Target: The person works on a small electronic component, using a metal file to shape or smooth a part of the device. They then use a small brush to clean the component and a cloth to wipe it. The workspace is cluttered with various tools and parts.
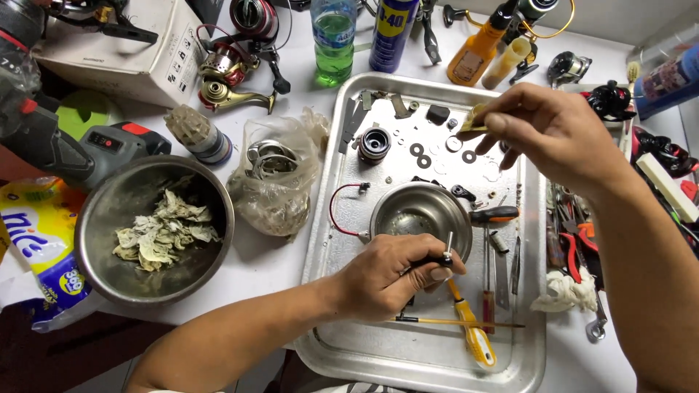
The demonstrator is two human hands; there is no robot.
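My left hand (389,273) is closed around a small dark part with a metal shaft (448,247) sticking up, held over the near rim of a small steel bowl (419,211). My right hand (550,131) hovers over the far right of the metal tray (328,218) and pinches a small brass-coloured piece (475,120) at the fingertips. Black and white washers (422,154) and a round spool part (373,143) lie on the tray below it.
A big steel bowl with crumpled tissue (156,229) sits left, beside a plastic bag of parts (273,182). Screwdrivers (473,331), a thin brush and a red wire lie in the tray. Bottles, a spray can, fishing reels and a cardboard box line the back; pliers and a rag lie right.
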